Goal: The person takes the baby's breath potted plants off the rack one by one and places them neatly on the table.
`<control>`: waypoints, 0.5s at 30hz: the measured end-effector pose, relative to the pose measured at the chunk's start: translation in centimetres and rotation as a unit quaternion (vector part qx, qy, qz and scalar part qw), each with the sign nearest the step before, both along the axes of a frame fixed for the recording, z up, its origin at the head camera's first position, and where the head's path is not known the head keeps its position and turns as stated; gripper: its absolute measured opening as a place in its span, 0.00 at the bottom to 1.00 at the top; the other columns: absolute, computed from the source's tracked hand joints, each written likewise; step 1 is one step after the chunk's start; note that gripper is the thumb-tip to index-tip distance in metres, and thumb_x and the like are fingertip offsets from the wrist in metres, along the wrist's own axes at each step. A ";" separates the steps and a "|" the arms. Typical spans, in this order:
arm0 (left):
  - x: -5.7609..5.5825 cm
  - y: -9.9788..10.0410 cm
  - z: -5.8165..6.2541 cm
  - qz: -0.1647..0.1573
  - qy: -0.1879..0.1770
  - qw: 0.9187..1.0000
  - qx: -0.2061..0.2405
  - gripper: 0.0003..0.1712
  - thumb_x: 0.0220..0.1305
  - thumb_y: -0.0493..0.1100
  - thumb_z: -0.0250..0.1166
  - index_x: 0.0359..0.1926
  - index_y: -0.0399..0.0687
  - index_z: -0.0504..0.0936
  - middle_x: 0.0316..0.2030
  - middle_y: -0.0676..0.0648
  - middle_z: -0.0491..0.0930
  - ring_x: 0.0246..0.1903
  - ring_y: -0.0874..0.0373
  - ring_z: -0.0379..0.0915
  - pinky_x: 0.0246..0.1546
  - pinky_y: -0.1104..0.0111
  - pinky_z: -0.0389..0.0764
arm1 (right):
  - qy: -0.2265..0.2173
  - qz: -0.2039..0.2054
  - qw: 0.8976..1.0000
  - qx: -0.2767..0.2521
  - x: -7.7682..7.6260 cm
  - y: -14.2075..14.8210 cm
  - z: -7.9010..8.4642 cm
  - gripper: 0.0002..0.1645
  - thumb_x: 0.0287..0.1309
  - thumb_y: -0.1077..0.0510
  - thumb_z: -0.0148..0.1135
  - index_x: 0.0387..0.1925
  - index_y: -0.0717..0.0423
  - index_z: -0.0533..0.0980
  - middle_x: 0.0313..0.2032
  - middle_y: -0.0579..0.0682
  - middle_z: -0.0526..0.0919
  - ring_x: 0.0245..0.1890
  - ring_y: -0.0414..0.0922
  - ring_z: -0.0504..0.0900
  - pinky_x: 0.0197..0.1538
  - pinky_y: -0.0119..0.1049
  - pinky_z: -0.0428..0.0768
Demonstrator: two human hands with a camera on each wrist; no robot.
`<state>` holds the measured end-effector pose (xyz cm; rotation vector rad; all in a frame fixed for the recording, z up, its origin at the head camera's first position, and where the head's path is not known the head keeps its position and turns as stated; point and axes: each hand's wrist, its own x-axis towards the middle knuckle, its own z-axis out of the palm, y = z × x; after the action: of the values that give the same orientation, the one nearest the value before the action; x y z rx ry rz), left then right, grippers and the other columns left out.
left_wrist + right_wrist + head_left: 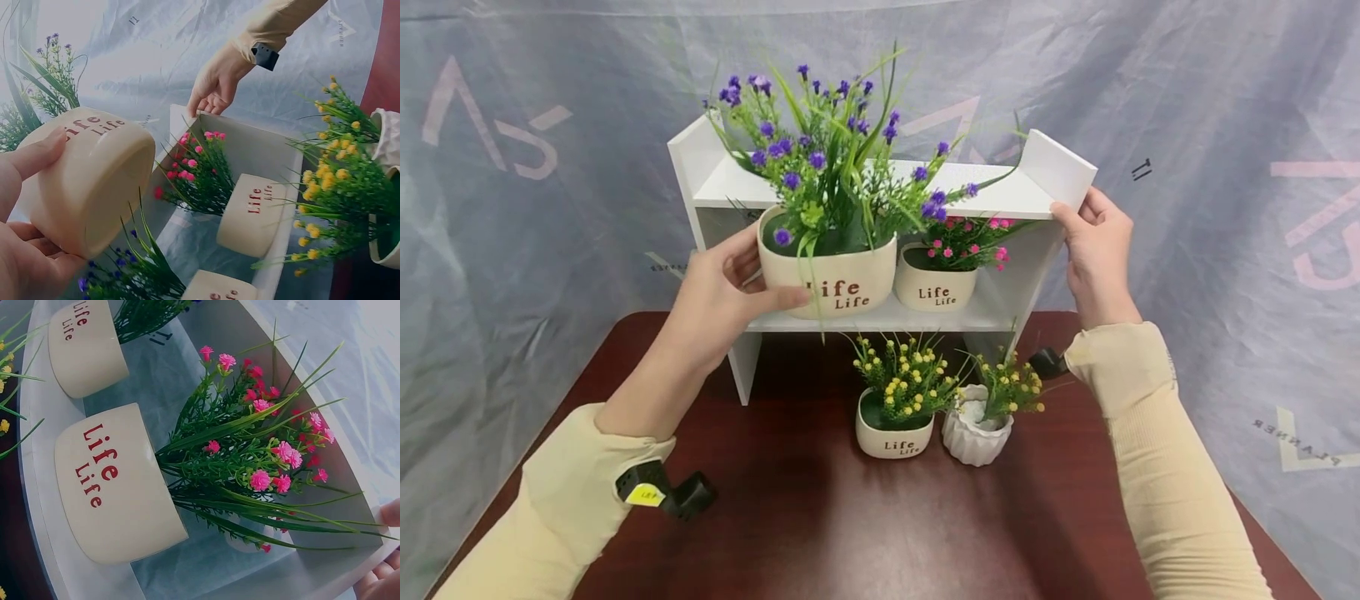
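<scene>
My left hand [715,292] grips an oval cream flowerpot [827,271] lettered "Life", its thumb across the front wall. Purple flowers [816,158] and long green blades rise from this pot, which is held up in front of the white shelf [880,323]. At the shelf's upper right corner, my right hand [1099,250] holds the side panel, thumb at the front edge. On the middle board stands a cream pot with pink flowers [936,283]. Beside it, the left wrist view reveals another cream pot [219,289] with purple-blue flowers, largely hidden from the head view.
On the dark red table [805,500], in front of the shelf, stand a cream pot with yellow flowers [895,437] and a white ribbed pot [977,437] with yellow flowers. Grey printed cloth [1225,250] hangs behind and at both sides.
</scene>
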<state>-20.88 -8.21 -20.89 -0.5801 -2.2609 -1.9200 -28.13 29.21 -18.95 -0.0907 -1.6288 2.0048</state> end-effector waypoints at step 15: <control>1.3 -3.7 -4.9 -0.017 -0.069 0.997 0.041 0.54 0.53 0.30 0.71 0.76 0.49 0.51 0.67 0.35 0.66 0.51 0.70 0.76 0.47 0.76 0.82 | -0.014 0.000 1.000 0.005 0.2 0.1 0.4 0.30 0.58 0.69 0.62 0.63 0.56 0.73 0.65 0.55 0.74 0.60 0.43 0.75 0.67 0.37 0.71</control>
<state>-19.61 -11.86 -25.83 -0.4930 -2.2527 -2.1184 -27.90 29.27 -18.58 -0.1163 -1.6559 2.0040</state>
